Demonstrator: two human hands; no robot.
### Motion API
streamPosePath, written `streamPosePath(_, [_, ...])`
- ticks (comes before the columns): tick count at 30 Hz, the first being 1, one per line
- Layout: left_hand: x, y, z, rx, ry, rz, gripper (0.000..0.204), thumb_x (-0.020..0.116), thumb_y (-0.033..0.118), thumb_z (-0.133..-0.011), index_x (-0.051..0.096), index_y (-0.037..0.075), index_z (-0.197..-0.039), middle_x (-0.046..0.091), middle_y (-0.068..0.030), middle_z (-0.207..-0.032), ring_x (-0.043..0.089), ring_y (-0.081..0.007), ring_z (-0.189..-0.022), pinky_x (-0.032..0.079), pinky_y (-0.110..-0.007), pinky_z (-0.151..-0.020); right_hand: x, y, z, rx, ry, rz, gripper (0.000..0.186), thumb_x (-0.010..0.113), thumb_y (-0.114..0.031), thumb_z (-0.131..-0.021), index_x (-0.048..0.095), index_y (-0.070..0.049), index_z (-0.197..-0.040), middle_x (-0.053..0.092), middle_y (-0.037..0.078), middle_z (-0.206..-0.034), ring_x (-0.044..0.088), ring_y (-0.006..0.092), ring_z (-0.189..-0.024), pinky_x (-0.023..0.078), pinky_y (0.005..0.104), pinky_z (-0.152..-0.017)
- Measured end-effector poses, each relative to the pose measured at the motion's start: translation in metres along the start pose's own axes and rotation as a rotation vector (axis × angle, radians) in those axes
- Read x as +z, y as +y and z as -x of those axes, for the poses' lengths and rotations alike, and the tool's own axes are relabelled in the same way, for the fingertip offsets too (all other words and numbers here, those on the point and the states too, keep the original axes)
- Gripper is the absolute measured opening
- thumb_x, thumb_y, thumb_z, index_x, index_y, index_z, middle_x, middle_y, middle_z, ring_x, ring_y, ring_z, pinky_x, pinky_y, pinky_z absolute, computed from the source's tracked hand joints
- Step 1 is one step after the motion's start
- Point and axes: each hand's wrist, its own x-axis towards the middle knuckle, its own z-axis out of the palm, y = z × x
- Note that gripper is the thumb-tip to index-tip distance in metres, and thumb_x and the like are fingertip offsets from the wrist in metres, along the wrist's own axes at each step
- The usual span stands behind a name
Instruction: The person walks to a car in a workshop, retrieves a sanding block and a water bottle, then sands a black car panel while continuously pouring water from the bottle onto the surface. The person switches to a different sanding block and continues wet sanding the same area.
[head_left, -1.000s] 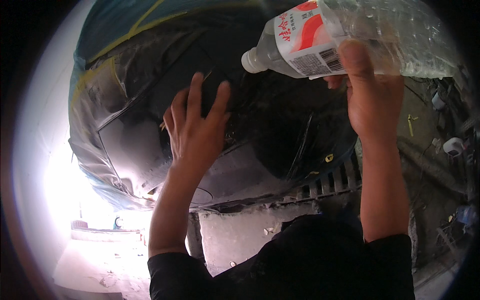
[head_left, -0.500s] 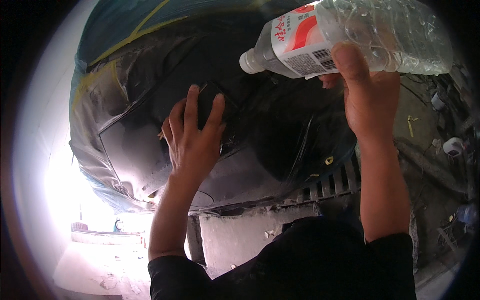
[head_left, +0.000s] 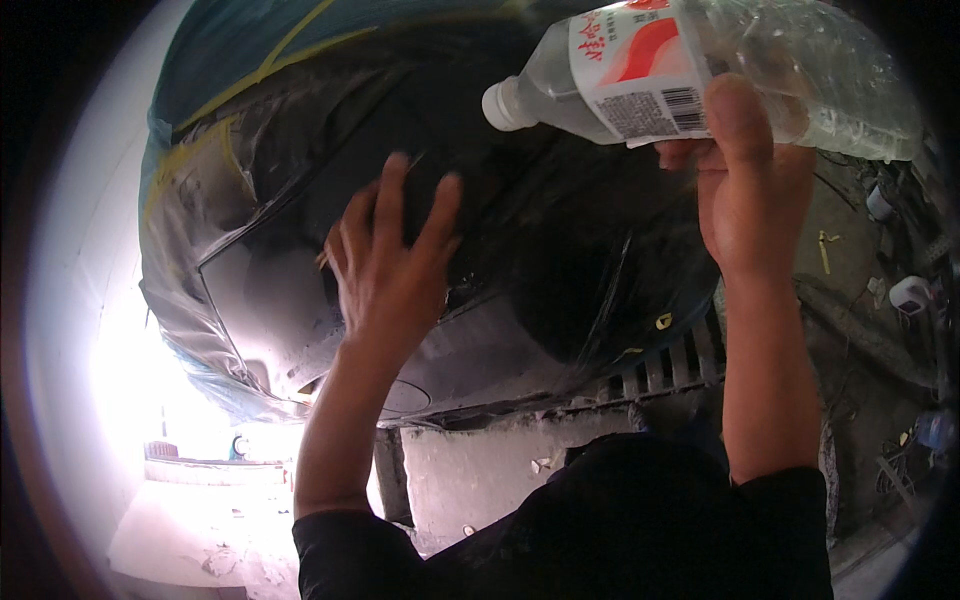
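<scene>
A clear plastic bottle [head_left: 820,75] with a white and red label lies nearly on its side in the air, its white-tipped neck toward the left and slightly down. My right hand [head_left: 750,180] grips it from below, thumb across the near side. Farther left, my left hand [head_left: 390,250] is over a glossy dark car panel [head_left: 265,300], fingers spread and pointing away from me. Its palm side is hidden, so I cannot tell whether something thin lies under it. Small wet-looking spots show on the panel beside this hand.
Plastic masking film [head_left: 190,270] and yellow tape [head_left: 205,150] cover the car's far and left parts. A slotted dark grille [head_left: 665,365] runs along the near right edge. Hoses and litter, including a white container [head_left: 910,295], lie on the floor at right. Bright light comes from the left.
The bottle has shifted a little to the right and its neck has risen slightly. My left hand's fingertips have moved slightly away from me and to the right.
</scene>
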Motion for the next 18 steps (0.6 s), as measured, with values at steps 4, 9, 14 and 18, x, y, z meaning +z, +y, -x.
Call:
streamPosePath(4, [-0.001, 0.015, -0.034, 0.047, 0.063, 0.045, 0.064, 0.079, 0.017, -0.078, 0.057, 0.03, -0.136, 0.039, -0.0158, -0.153, 0.045, -0.0376, -0.126, 0.037, -0.054, -0.101, 0.005, -0.002, 0.004, 0.002, 0.026, -0.022, 0.051, 0.069, -0.035, -0.092, 0.054, 0.005, -0.12, 0.068, 0.016, -0.094, 0.067, 0.0214, -0.072, 0.053, 0.0324, -0.06])
streamPosePath(9, [0.0, -0.011, 0.017, 0.001, 0.004, 0.006, 0.062, 0.078, 0.016, -0.079, 0.057, 0.03, -0.136, 0.04, -0.015, -0.152, 0.045, -0.0374, -0.126, 0.037, -0.053, -0.101, -0.004, -0.005, 0.004, -0.027, -0.056, -0.016, 0.051, 0.067, -0.035, -0.093, 0.053, 0.005, -0.121, 0.068, 0.016, -0.092, 0.067, 0.021, -0.071, 0.054, 0.0321, -0.06])
streamPosePath(14, [-0.004, 0.0, -0.004, 0.006, 0.019, 0.015, 0.063, 0.078, 0.016, -0.078, 0.058, 0.03, -0.135, 0.041, -0.0148, -0.151, 0.045, -0.0373, -0.126, 0.037, -0.054, -0.101, 0.0, -0.001, 0.004, -0.018, -0.043, -0.023, 0.049, 0.066, -0.034, -0.094, 0.053, 0.004, -0.122, 0.068, 0.015, -0.095, 0.067, 0.0207, -0.072, 0.054, 0.0319, -0.059])
streamPosePath(18, [-0.002, 0.008, -0.021, 0.029, 0.039, 0.038, 0.064, 0.079, 0.017, -0.077, 0.057, 0.031, -0.136, 0.041, -0.0142, -0.151, 0.046, -0.0369, -0.126, 0.038, -0.054, -0.101, 0.006, 0.0, 0.007, -0.026, -0.059, -0.035, 0.051, 0.067, -0.033, -0.094, 0.051, 0.004, -0.125, 0.068, 0.015, -0.098, 0.068, 0.0213, -0.073, 0.054, 0.0316, -0.058])
